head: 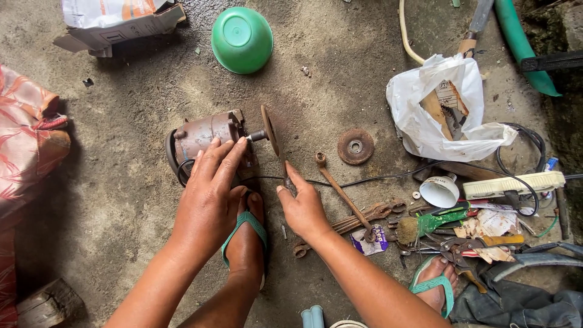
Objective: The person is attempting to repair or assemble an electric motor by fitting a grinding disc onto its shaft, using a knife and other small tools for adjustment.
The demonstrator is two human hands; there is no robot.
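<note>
The left hand [209, 194] lies flat, fingers spread, on top of a rusty little motor [209, 136] on the concrete floor [121, 200]; its grip is apart, pressing down and not wrapped around anything. A foot in a green sandal [246, 234] sits just under that hand, against the motor. The right hand [302, 206] has its grip pinched together on a small dark piece of metal [285, 176], held just below the round grinding wheel [268, 129] on the motor's shaft. Beside that hand lie a long rusty wrench [343, 194] and a rusty disc [356, 146]. Farther from it are a green bowl [242, 39] and a white plastic bag [443, 109].
</note>
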